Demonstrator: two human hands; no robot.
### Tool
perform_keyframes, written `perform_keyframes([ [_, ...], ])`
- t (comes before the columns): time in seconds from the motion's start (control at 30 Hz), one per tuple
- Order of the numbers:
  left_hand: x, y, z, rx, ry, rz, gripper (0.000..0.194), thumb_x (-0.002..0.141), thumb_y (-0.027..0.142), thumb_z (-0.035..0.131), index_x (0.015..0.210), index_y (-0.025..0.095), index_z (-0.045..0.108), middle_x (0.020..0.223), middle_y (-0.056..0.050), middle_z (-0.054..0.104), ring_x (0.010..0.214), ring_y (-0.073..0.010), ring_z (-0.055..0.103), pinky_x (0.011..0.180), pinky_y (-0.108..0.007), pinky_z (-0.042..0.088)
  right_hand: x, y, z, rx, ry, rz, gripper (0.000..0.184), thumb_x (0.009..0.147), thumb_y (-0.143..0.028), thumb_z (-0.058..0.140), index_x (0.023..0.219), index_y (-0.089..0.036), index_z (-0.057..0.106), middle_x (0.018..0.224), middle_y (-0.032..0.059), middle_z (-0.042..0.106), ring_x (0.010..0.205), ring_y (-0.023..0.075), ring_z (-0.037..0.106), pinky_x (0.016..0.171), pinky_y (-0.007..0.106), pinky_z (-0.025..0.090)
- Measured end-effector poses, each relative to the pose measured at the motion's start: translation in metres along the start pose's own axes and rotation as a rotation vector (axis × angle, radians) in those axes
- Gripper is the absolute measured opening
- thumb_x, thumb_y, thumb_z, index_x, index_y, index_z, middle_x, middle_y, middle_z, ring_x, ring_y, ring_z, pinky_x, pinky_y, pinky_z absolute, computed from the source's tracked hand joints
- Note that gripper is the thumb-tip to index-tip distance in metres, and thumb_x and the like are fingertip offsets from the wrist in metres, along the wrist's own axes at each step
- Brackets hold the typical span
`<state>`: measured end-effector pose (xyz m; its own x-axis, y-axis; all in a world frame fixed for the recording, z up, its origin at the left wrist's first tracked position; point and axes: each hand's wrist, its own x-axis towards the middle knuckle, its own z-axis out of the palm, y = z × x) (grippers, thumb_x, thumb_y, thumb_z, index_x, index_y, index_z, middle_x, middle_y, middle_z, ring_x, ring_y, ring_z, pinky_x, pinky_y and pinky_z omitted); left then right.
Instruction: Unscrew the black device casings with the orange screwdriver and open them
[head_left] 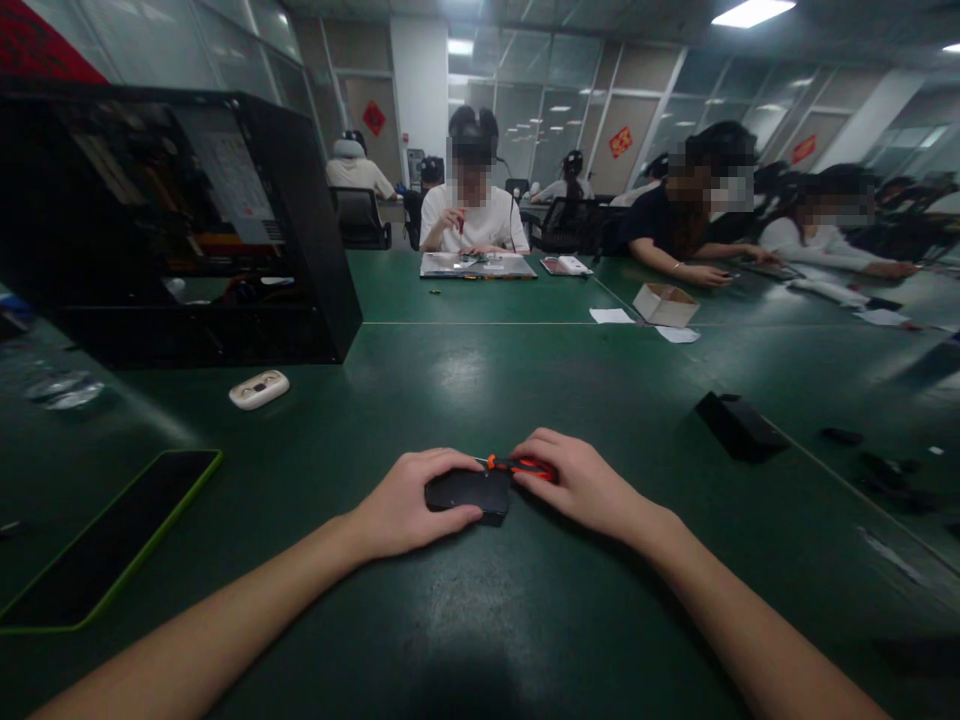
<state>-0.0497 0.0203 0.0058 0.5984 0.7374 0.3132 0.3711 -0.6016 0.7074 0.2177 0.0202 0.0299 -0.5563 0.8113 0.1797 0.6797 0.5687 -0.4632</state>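
In the head view, a small black rectangular box lies on the green tabletop in front of me. My left hand is closed around its left side, thumb along the near edge and fingers along the far edge. Just right of the box, my right hand grips the red and black handle of a screwdriver. The screwdriver's thin metal shaft points left, behind the box's far edge. Whether its tip touches the box is hidden by my left fingers.
An open black computer case stands at the left. Near it are a white earbud case and a green-edged phone. A black block lies to the right, with a small carton farther back. Several people sit across the table.
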Motion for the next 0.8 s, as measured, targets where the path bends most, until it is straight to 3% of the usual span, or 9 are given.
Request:
perform_keyframes([
  [0.13, 0.001, 0.008, 0.004, 0.047, 0.053, -0.072, 0.034, 0.081, 0.032, 0.076, 0.112, 0.023, 0.069, 0.109, -0.006, 0.073, 0.098, -0.0252, 0.068, 0.088, -0.038, 0.052, 0.002, -0.008, -0.017, 0.177, 0.311, 0.025, 0.018, 0.094, -0.033, 0.062, 0.104, -0.018, 0.065, 0.107, 0.0078, 0.068, 0.097, 0.0193, 0.065, 0.085, 0.034, 0.051],
  [0.2, 0.003, 0.011, 0.006, 0.057, 0.053, -0.088, 0.034, 0.08, 0.031, 0.076, 0.111, 0.022, 0.069, 0.106, -0.006, 0.072, 0.095, -0.025, 0.068, 0.085, -0.037, 0.052, 0.006, -0.022, -0.034, 0.172, 0.351, 0.029, 0.018, 0.096, -0.033, 0.059, 0.103, -0.018, 0.064, 0.102, 0.0067, 0.07, 0.091, 0.0182, 0.066, 0.08, 0.031, 0.051],
  [0.37, 0.004, 0.01, 0.007, 0.049, 0.037, -0.066, 0.034, 0.081, 0.03, 0.075, 0.114, 0.022, 0.069, 0.102, -0.004, 0.07, 0.092, -0.0228, 0.067, 0.083, -0.035, 0.051, 0.031, -0.073, -0.081, -0.082, 0.135, -0.171, 0.01, 0.099, -0.026, 0.054, 0.097, -0.017, 0.059, 0.085, 0.0011, 0.067, 0.073, 0.0124, 0.061, 0.068, 0.025, 0.042],
  [0.5, 0.004, 0.007, 0.008, 0.052, 0.038, -0.049, 0.035, 0.081, 0.03, 0.075, 0.113, 0.019, 0.068, 0.101, -0.005, 0.07, 0.091, -0.0231, 0.067, 0.084, -0.036, 0.051, 0.05, -0.099, -0.093, -0.137, 0.046, -0.25, 0.009, 0.099, -0.023, 0.053, 0.096, -0.017, 0.059, 0.082, -0.0005, 0.065, 0.073, 0.0118, 0.059, 0.067, 0.024, 0.039],
  [0.8, 0.004, 0.005, 0.008, 0.045, 0.043, -0.03, 0.037, 0.081, 0.032, 0.075, 0.115, 0.02, 0.067, 0.103, -0.005, 0.07, 0.093, -0.0231, 0.067, 0.085, -0.036, 0.051, 0.059, -0.09, -0.084, -0.157, 0.009, -0.278, 0.01, 0.097, -0.019, 0.052, 0.092, -0.017, 0.06, 0.084, 0.001, 0.065, 0.073, 0.0123, 0.056, 0.066, 0.025, 0.036],
])
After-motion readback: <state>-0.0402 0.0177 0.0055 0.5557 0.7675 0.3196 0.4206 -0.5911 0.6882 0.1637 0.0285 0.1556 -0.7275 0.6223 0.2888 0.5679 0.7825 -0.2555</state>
